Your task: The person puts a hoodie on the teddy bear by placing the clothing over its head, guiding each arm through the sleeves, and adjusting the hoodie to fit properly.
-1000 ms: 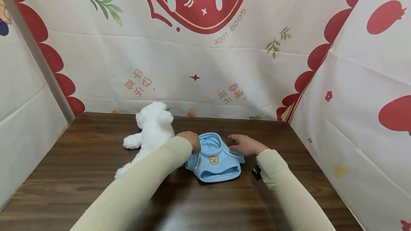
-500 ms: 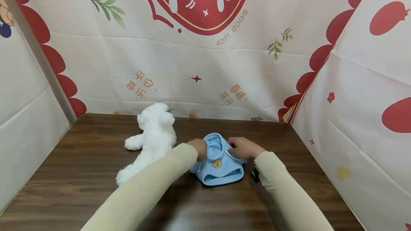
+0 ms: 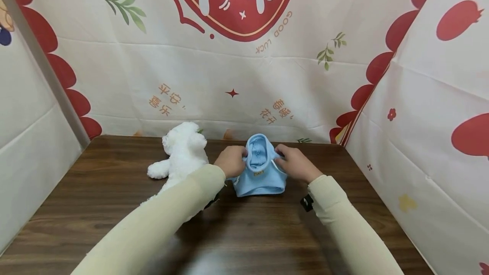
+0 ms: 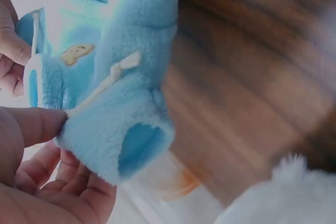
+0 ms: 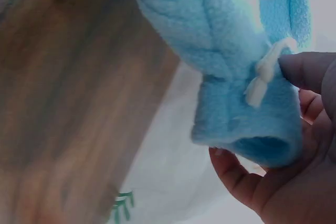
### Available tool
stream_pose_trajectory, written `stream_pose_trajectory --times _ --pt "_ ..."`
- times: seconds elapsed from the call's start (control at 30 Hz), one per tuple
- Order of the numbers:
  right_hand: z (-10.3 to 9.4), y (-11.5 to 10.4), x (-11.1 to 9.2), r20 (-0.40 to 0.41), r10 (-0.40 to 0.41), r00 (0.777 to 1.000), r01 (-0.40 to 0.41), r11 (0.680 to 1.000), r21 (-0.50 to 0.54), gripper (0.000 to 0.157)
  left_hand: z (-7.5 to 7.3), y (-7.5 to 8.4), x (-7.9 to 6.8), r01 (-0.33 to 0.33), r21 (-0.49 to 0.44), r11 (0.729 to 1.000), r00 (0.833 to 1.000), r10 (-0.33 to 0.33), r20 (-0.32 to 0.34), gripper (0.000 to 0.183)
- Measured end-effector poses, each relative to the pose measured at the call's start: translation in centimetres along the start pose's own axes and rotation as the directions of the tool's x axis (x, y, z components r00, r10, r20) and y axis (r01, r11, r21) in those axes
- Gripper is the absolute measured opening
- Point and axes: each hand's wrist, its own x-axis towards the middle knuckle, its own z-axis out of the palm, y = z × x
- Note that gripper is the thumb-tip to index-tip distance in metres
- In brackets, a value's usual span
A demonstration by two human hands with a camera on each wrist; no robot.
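Note:
A small light-blue doll hoodie [image 3: 263, 183] with a bear patch and white drawstrings is held up between both hands, its neck opening facing me in the head view. My left hand [image 3: 232, 161] pinches it at the shoulder beside the neck, thumb in front and fingers behind, as the left wrist view of the hoodie [image 4: 115, 87] shows. On the other side my right hand [image 3: 297, 164] pinches the opposite shoulder; in the right wrist view the thumb [image 5: 307, 72] lies by a knotted drawstring above a sleeve [image 5: 247, 114].
A white plush toy [image 3: 187, 152] lies on the dark wooden table [image 3: 114, 173], left of the hoodie and partly hidden by the left sleeve. Printed cloth [image 3: 229, 71] hangs behind the table, with more along both sides.
The hoodie lay on the table with the hands at its sides. Both hands have gripped it and raised it, away from me, tipping its neck opening toward my view.

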Motion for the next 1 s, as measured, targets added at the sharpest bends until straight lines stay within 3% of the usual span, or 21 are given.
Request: stream_pose_trajectory --times 0.13,0.27,0.53,0.8,1.0 --pt "-1.4 -1.0 0.0 -0.049 -0.047 0.998 0.047 0.999 -0.004 0.01 -1.9 0.1 -0.7 -0.078 0.032 0.996 0.996 0.079 -0.031 0.027" --pt "-3.1 -2.5 -0.1 -0.09 -0.095 0.991 0.094 0.996 -0.008 0.012 -4.4 0.0 -1.2 -0.183 0.063 0.981 0.98 0.188 -0.068 0.024" --pt "-5.8 -5.5 0.3 -0.165 -0.157 0.974 0.162 0.987 0.021 0.018 -9.9 -0.6 -2.4 -0.28 -0.005 0.96 0.958 0.279 -0.064 0.025" --pt "-5.9 -10.2 2.3 -0.222 -0.222 0.949 0.24 0.969 0.055 0.019 -14.7 -2.2 -5.0 -0.251 -0.091 0.964 0.966 0.244 -0.088 0.03" --pt "-4.6 -14.5 4.8 -0.226 -0.278 0.934 0.3 0.951 0.074 0.017 -18.1 -5.0 -7.6 -0.205 -0.133 0.97 0.975 0.19 -0.115 0.033"
